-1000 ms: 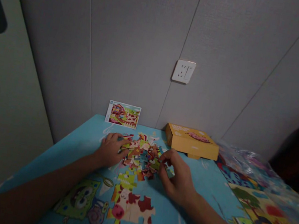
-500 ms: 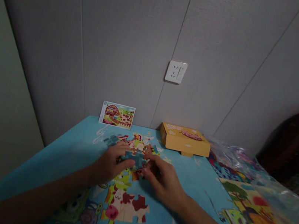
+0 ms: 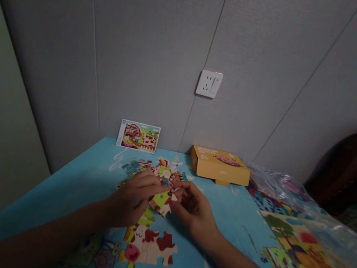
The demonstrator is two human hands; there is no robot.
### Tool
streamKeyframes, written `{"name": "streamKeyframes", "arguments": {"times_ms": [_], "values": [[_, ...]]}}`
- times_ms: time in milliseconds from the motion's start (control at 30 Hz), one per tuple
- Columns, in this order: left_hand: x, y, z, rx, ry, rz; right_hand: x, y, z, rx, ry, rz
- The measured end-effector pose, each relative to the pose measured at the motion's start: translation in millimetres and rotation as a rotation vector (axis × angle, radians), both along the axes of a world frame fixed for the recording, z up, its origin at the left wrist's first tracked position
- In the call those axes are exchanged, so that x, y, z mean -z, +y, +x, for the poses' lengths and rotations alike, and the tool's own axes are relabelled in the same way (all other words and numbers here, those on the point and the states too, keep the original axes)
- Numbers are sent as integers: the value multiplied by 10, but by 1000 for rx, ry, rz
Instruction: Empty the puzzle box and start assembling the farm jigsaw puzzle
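Note:
My right hand [image 3: 196,213] pinches a jigsaw puzzle piece [image 3: 162,199] by its right edge, with its green, brown and cream picture side showing. Over the same piece reaches my left hand [image 3: 135,197], its index finger stretched along the top edge; whether it presses on the piece I cannot tell. Below the hands lies a joined section of puzzle [image 3: 151,248] with a cow on it. Loose puzzle pieces [image 3: 163,167] are heaped behind the hands, partly hidden by them. One patch of pieces [image 3: 131,167] there shows blue-grey backs.
A farm picture card [image 3: 139,137] leans against the wall. To its right sits a yellow puzzle box [image 3: 220,167]. Clear plastic wrapping [image 3: 327,237] and colourful printed sheets [image 3: 303,242] cover the right side of the blue tablecloth [image 3: 82,173].
Between my hands a blue back showed before; now a printed picture side shows there. My left hand has shifted from gripping to a stretched finger, while my right hand stays nearly in place.

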State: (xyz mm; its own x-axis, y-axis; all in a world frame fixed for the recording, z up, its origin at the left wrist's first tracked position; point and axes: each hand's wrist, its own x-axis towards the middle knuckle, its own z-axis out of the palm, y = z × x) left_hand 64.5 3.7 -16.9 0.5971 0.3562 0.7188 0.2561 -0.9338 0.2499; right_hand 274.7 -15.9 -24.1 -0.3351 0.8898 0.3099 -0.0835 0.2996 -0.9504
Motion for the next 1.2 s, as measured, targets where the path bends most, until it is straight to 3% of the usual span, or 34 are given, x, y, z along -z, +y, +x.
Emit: {"name": "streamKeyframes", "arguments": {"times_ms": [167, 633, 1033, 1200], "values": [[-47, -49, -10, -8, -34, -128, -12, 56, 43, 41, 31, -49], [6, 10, -7, -113, -57, -241, -19, 32, 41, 18, 49, -113], [-28, 8, 18, -163, -119, -300, -80, -12, 71, -17, -172, -70], [-62, -22, 19, -77, -60, -321, -125, -43, 115, -59, -351, 12]]}}
